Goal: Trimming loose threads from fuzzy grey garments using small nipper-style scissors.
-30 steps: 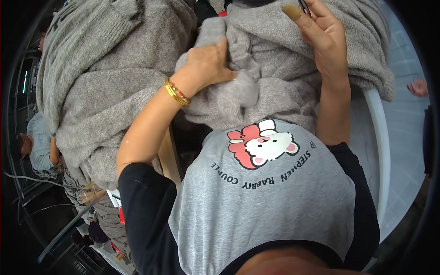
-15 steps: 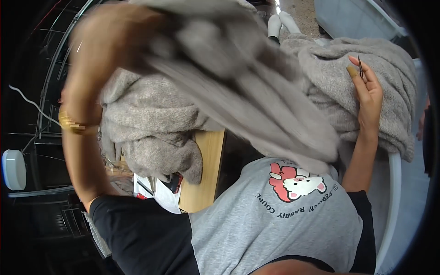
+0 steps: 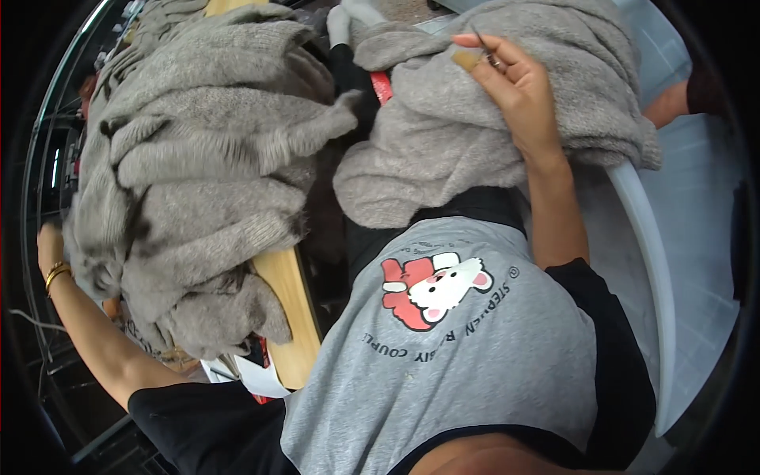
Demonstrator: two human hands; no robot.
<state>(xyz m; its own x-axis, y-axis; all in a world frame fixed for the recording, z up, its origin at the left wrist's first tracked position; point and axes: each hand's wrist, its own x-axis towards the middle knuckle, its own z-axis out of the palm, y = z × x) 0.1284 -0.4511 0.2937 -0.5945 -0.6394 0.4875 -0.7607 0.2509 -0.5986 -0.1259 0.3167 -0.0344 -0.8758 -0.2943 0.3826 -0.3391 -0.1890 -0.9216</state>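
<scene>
My left hand (image 3: 51, 247) is at the far left edge of a heap of grey knit garments (image 3: 214, 150), beside a blurred fold of the top one. Its fingers are mostly hidden, so I cannot tell whether they grip the knit. Raised over a second bunch of grey knit (image 3: 443, 119) on the right, my right hand (image 3: 522, 95) is closed around small pointed metal snips (image 3: 484, 49), tip up between thumb and fingers. A yellowish cover (image 3: 465, 60) sits on the thumb. The right-hand knit lies across my lap and over a pale bin's rim.
The left heap lies on a light wooden tabletop (image 3: 289, 317), with papers (image 3: 257, 376) under its near end. A large pale plastic bin (image 3: 653, 293) stands at right. Another person's arm (image 3: 671, 104) reaches in there. A red strip (image 3: 381, 87) shows between the knits.
My left arm has swung down and left, and the grey knit it carried now lies on the left heap. My right hand keeps the snips; the view has shifted.
</scene>
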